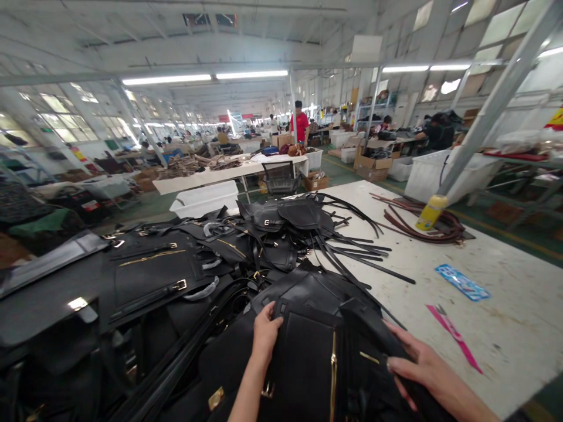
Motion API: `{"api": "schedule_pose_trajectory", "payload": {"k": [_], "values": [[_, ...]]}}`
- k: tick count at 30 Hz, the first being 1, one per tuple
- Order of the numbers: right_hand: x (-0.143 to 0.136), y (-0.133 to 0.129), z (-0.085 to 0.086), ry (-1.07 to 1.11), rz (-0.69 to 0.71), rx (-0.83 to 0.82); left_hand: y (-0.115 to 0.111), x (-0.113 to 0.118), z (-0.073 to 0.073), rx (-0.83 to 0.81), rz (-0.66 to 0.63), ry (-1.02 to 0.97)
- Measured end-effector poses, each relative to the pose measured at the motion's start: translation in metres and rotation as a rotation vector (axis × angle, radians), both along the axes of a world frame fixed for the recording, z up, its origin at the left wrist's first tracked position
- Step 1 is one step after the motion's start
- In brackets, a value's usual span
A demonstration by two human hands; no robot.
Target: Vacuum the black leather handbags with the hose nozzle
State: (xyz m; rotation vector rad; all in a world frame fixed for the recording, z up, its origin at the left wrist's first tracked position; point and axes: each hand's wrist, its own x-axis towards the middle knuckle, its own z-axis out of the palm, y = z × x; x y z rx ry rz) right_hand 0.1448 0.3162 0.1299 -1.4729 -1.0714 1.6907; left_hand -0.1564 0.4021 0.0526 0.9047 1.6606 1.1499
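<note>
A black leather bag [308, 357] with a gold zipper and a buckle lies in front of me on a heap of similar black bags. My left hand [266, 334] is closed on its upper left edge, thumb on top and fingertips curled over the rim. My right hand [417, 363] grips a folded black flap or side panel at the bag's right, with the thumb on the near side and fingers around it. Beneath the hands, more black leather pieces overlap, so the bag's exact outline is hard to make out.
Black bags [149, 264] with gold hardware fill the left side. Black straps [365, 252] spread over the white table [519, 328]. On it are brown straps [404, 225], a yellow bottle [431, 212], a blue packet [461, 282] and a pink strip [455, 340]. Several people work farther back.
</note>
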Motion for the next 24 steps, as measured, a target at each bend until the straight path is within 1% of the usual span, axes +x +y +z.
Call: {"api": "schedule_pose_trajectory", "payload": {"k": [2, 4, 7, 10, 13, 15, 16, 18, 20, 22, 24], "values": [[-0.029, 0.009, 0.009, 0.107, 0.138, 0.013, 0.001, 0.001, -0.007, 0.006, -0.013, -0.096], [-0.057, 0.022, 0.011, 0.193, 0.233, 0.023, -0.006, 0.001, -0.01, 0.023, -0.012, -0.171], [-0.093, 0.044, -0.001, 0.224, 0.314, -0.007, -0.014, 0.0, -0.009, 0.048, -0.005, -0.251], [-0.115, 0.065, -0.019, 0.225, 0.315, -0.013, -0.017, 0.0, -0.012, 0.071, 0.03, -0.297], [-0.12, 0.079, -0.028, 0.23, 0.222, 0.036, -0.016, 0.0, -0.018, 0.076, 0.072, -0.341], [-0.114, 0.08, -0.026, 0.246, 0.167, 0.061, -0.014, -0.001, -0.019, 0.066, 0.087, -0.379], [-0.11, 0.077, -0.024, 0.257, 0.162, 0.058, -0.013, -0.001, -0.019, 0.058, 0.09, -0.4], [-0.102, 0.067, -0.02, 0.283, 0.19, 0.023, -0.012, -0.003, -0.016, 0.038, 0.083, -0.45], [-0.098, 0.055, -0.019, 0.302, 0.233, -0.029, -0.012, -0.004, -0.012, 0.011, 0.043, -0.513], [-0.101, 0.049, -0.023, 0.314, 0.253, -0.069, -0.013, -0.004, -0.008, -0.018, -0.013, -0.575], [-0.109, 0.052, -0.028, 0.317, 0.249, -0.09, -0.015, -0.003, -0.007, -0.041, -0.04, -0.611]]}}
